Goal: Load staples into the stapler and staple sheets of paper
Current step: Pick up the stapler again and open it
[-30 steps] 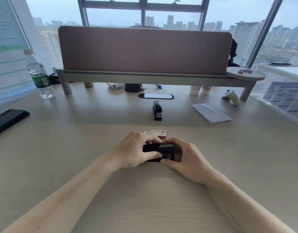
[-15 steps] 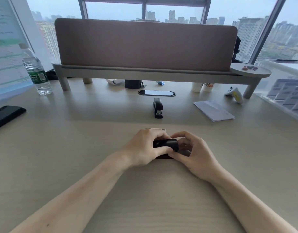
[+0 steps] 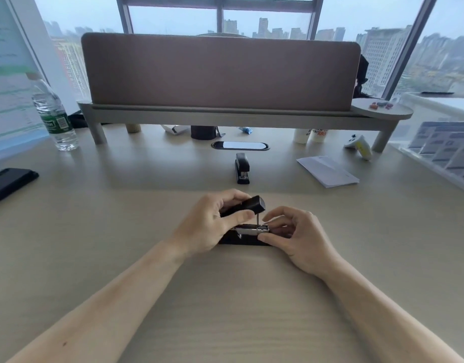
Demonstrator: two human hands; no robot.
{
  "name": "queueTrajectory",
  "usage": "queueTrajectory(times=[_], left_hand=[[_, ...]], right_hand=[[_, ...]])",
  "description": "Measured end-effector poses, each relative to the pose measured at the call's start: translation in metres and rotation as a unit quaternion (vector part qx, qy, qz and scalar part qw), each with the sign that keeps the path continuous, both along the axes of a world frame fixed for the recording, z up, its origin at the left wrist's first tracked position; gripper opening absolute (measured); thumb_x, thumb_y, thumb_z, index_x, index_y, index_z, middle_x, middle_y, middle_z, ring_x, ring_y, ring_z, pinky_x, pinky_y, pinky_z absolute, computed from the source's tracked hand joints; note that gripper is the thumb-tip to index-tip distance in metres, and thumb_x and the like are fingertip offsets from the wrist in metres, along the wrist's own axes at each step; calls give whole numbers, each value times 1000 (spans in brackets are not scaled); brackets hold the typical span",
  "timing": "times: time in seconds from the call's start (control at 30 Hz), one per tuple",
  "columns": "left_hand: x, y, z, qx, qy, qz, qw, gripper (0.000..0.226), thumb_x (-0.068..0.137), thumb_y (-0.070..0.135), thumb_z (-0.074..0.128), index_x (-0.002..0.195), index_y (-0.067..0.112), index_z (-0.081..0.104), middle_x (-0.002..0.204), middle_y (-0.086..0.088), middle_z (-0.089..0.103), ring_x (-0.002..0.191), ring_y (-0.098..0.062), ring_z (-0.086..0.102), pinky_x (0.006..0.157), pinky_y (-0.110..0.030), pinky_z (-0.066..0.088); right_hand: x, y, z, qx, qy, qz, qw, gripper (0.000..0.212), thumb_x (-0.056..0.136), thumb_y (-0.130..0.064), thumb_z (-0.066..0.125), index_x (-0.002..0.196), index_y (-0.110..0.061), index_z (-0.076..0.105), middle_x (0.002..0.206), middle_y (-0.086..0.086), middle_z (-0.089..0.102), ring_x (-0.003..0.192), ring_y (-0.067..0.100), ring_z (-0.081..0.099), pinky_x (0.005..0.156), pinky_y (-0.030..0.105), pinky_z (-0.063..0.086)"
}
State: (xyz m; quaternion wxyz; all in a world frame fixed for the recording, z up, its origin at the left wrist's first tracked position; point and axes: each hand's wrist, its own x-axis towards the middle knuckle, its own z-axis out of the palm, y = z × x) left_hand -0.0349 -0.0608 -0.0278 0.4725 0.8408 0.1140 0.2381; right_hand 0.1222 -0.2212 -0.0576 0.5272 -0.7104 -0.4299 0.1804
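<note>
Lifted since a second ago, the lid [image 3: 254, 204] of the stapler [image 3: 252, 230] is pinched by the left hand [image 3: 207, 226]. The right hand [image 3: 301, 234] curls round its front on the counter [image 3: 225, 310]. Rigid, light and probably sprung: steady the base.

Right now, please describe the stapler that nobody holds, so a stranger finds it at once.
Find the wide brown desk divider at the far edge. Below its middle, an oval cable port sits in the desk, and just nearer stands the black stapler. It is closed and untouched, unlike the opened stapler that the left hand and right hand hold.
</note>
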Motion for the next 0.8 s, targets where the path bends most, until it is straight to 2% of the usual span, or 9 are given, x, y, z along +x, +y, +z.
queueTrajectory(times=[0.07,0.13,0.2,0.27,0.33,0.37,0.43,0.53,0.8], left_hand=[[-4,1,-1,-31,-20,3,999,19,98,12,71,117,13,72,108,2,82,100,-9,76,92,-22,55],[-7,0,-3,-57,-31,9,998,18,98,9,69,116,9,70,98,3,81,84,-1,71,80,-13,49],[-10,-1,-2,-69,-40,10,997,17,99,7,67,116,8,68,92,4,80,79,-2,67,75,-13,47],[-14,2,-2,-87,-55,11,995,18,100,10,68,118,10,68,98,-7,80,85,-13,68,79,-23,52],[-21,7,-3,-112,-79,12,990,24,97,16,67,121,11,67,108,-17,78,98,-24,72,90,-36,57],[-25,10,-4,-121,-92,14,988,27,96,17,66,122,10,67,110,-18,78,104,-27,73,96,-38,57],[-35,15,-3,-136,-108,19,985,29,95,17,66,123,9,67,113,-17,79,109,-26,74,102,-40,58],[-49,19,0,-166,-117,24,979,25,94,18,68,119,12,67,113,-16,79,106,-24,76,100,-47,60],[-74,40,-8,-225,-108,40,968,26,91,11,62,116,5,63,114,-13,80,109,-25,78,96,-41,63]], right_hand=[[-1,0,0,2,-4,-2,1000,28,73,-12,94,90,-24,76,81,-1,81,76,14,78,77,17,58],[0,-1,0,-1,-15,-6,1000,26,72,-15,95,88,-27,78,81,-2,80,78,18,78,78,18,59],[0,-1,0,-3,-21,-8,1000,25,72,-16,95,85,-28,79,80,-5,80,78,19,78,78,19,59],[0,0,-1,-5,-23,-6,1000,23,72,-17,95,86,-28,79,82,-5,81,79,21,78,78,22,61],[1,0,-2,-6,-23,-5,1000,22,73,-18,95,87,-27,80,83,-3,81,79,21,78,78,25,61],[1,0,-3,-5,-23,-4,1000,22,73,-18,95,87,-27,81,84,-2,82,80,22,79,79,26,61],[1,0,-3,-3,-21,-2,1000,22,74,-18,94,88,-27,81,85,-1,82,81,22,79,78,26,61],[1,1,-4,2,-18,0,1000,23,74,-16,94,88,-28,81,84,-2,82,80,20,79,78,22,60],[3,1,-7,1,-19,3,1000,23,75,-18,93,91,-28,82,87,0,82,84,23,79,84,30,62]])
